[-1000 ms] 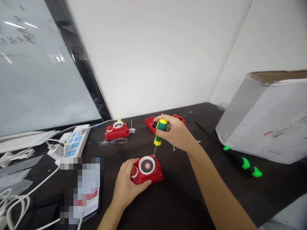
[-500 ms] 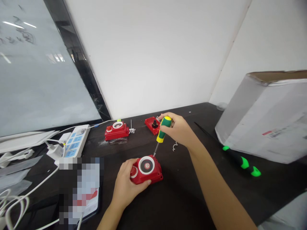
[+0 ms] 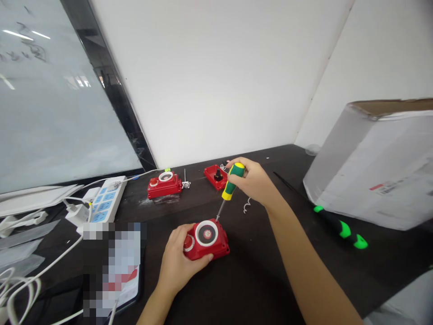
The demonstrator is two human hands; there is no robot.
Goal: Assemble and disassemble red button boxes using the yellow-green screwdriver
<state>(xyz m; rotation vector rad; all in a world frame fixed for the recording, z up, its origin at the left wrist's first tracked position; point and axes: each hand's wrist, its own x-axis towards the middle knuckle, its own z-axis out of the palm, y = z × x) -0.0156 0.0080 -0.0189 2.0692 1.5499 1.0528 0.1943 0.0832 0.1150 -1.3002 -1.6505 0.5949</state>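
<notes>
Head: curled hands (image 3: 251, 181) (image 3: 177, 260) on screwdriver (image 3: 230, 187), casing (image 3: 209, 246)

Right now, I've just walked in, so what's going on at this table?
Someone's left hand grips a red box on the dark table. Their right hand holds a green-and-yellow screwdriver at a tilt, its tip at the box's far right corner; whether it is seated in a screw is too small to tell. Farther back are a second red box and an open red shell. A black-and-green tool lies beside the white carton.
</notes>
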